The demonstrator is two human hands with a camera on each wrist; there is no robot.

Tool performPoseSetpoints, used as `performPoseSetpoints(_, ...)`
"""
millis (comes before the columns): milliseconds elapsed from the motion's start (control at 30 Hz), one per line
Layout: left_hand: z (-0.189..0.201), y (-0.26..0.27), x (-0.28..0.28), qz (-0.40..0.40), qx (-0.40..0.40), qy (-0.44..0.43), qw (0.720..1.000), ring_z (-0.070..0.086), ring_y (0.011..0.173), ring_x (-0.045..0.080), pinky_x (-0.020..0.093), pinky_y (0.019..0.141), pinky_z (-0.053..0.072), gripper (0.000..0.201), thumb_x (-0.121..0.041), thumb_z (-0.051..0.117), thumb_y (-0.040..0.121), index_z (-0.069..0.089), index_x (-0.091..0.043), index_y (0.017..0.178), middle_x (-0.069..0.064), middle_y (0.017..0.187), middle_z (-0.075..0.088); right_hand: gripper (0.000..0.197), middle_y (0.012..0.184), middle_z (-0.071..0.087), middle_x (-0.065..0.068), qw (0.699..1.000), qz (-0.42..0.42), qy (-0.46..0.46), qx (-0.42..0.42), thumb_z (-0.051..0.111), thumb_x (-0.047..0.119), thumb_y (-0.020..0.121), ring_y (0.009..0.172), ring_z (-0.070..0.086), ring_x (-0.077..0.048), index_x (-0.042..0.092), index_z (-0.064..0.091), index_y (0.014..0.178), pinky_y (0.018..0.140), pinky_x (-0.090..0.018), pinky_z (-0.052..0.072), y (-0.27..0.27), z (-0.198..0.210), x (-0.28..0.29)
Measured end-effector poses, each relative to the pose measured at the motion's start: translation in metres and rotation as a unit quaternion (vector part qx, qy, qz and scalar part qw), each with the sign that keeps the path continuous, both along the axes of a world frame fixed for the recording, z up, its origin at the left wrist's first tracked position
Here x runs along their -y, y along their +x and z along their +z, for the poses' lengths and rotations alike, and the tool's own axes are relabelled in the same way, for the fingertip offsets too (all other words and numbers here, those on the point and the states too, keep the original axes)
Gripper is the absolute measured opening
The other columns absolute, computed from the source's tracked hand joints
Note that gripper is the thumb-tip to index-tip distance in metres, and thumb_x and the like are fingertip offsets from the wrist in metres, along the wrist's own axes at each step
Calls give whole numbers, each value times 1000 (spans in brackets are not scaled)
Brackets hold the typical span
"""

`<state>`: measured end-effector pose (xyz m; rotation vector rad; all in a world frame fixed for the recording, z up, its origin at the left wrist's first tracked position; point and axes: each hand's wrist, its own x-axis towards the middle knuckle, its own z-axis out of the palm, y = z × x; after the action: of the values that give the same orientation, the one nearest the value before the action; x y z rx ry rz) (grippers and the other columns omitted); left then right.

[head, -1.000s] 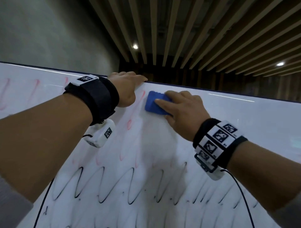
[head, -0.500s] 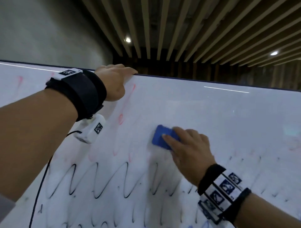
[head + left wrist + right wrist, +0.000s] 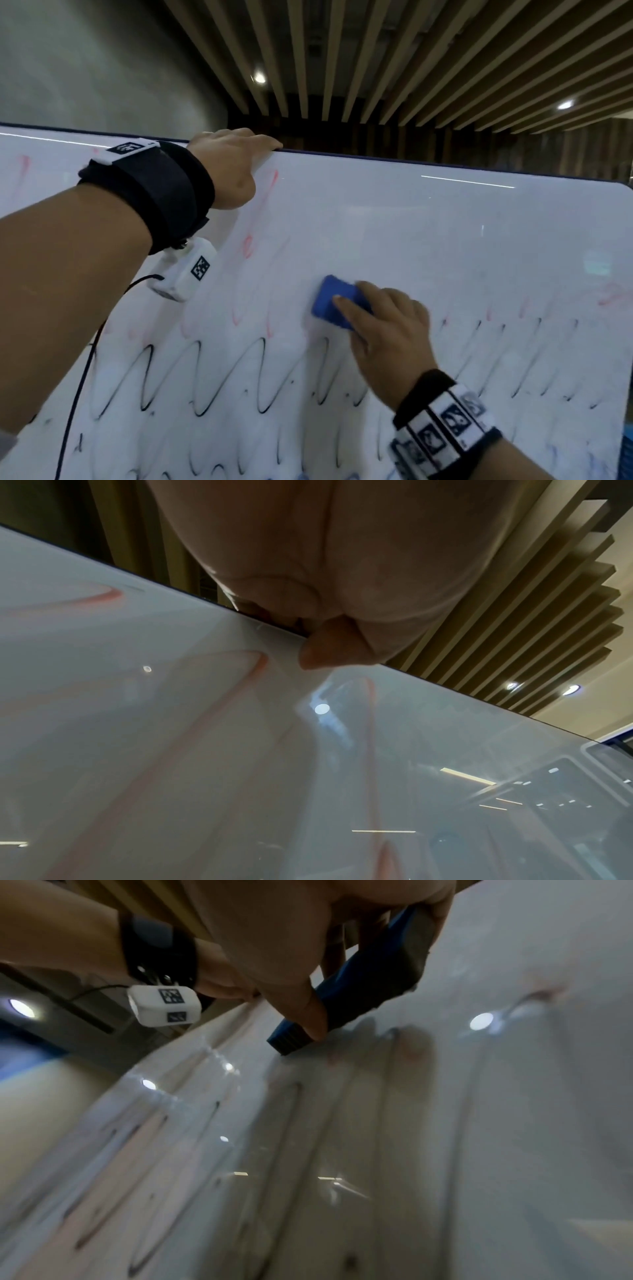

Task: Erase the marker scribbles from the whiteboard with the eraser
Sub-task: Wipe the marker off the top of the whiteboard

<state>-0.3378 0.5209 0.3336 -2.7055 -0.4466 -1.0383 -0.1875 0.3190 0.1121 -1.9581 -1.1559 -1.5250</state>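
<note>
Watching the right hand from my remote station: it is gripping the blue rectangular foam eraser, thumb on its near long side and the other fingers curled over the far side, and it is pressing the eraser's grey felt face flat against the glossy white whiteboard. In the right wrist view I am seeing the thumb lying along the eraser's blue body, its tip touching the board.

The eraser is sitting about mid-board, just above the row of black looping marker scribbles. A hazy smeared patch is lying around and below it. Faint red marker strokes are showing to its left, between the two hands, and more pale red traces are lingering near the right edge. Thinner black strokes are running to the right of the hand, and a further row is showing along the bottom of the head view.

The left hand is holding the board's dark top edge, fingers hooked over it. In the left wrist view the thumb tip is resting on the white face, just beside a red stroke.

Both wrists are wearing black straps with white tagged camera units. A wooden slatted ceiling is showing above.
</note>
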Motion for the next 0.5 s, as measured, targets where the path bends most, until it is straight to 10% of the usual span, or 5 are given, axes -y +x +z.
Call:
performPoseSetpoints(300,8,-3,-11,-9,-30,0,1000,39,144,29,43,117,37,74,-6,48,93,30,-34,159,0,156,42,44,117,65,-12,987,-126,88,-41,49,28,73,86,58,-37,19,75,108,71,-41,48,58,-25,110)
performPoseSetpoints(500,8,0,-10,-13,-29,-8,999,39,144,29,46,117,36,74,-6,49,92,32,-37,157,-2,156,42,50,122,61,-2,999,-15,17,-27,65,16,66,93,56,-30,31,67,113,77,-41,40,-15,-14,-12)
